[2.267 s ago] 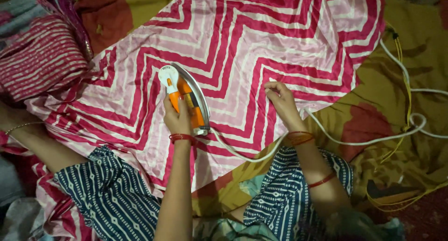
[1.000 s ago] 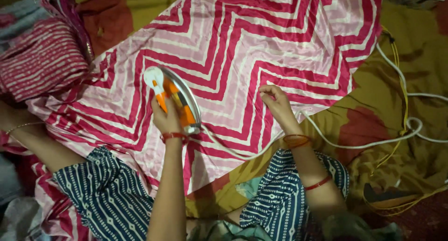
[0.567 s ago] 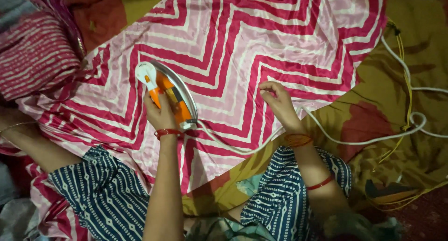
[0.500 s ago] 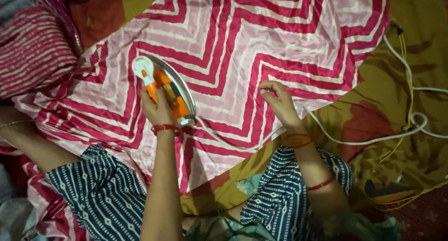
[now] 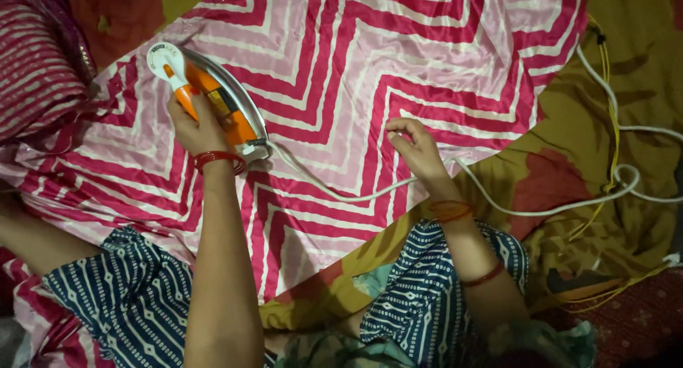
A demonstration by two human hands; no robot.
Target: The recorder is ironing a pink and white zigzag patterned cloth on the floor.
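Mid-ironing, my left hand [image 5: 193, 122] grips the iron [image 5: 213, 97], right hand [image 5: 416, 147] loosely pinning the cloth [image 5: 427, 62]; next stroke needs flat fabric.

Pink cloth [image 5: 398, 69] with crimson and white zigzag stripes; orange-and-white iron [image 5: 210, 101]; white cord [image 5: 341, 193]; olive bedsheet [image 5: 626, 154] with red patches.
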